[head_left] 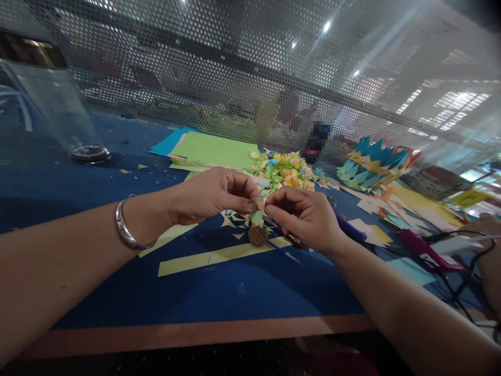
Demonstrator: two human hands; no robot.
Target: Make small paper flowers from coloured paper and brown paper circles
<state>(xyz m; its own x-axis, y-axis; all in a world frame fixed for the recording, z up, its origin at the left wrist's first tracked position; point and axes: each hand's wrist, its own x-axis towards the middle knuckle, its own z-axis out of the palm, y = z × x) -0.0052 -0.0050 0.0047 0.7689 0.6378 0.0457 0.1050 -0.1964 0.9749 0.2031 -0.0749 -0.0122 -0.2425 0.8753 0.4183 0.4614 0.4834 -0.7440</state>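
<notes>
Between my two hands is a small piece of light green paper, raised a little over the table. My left hand pinches it between thumb and forefinger. From the other side my right hand closes thumb and fingers at the paper's edge. Just below lies a round brown striped disc. Beside the disc a long yellow paper strip rests on the blue table. Behind my hands is a heap of small cut and folded paper pieces in green, yellow and orange.
A glass bottle stands at the left. Green paper sheets lie at the back, before a perforated metal screen. To the right are a zigzag paper crown shape, paper scraps, a magenta box, cables and another person's hand.
</notes>
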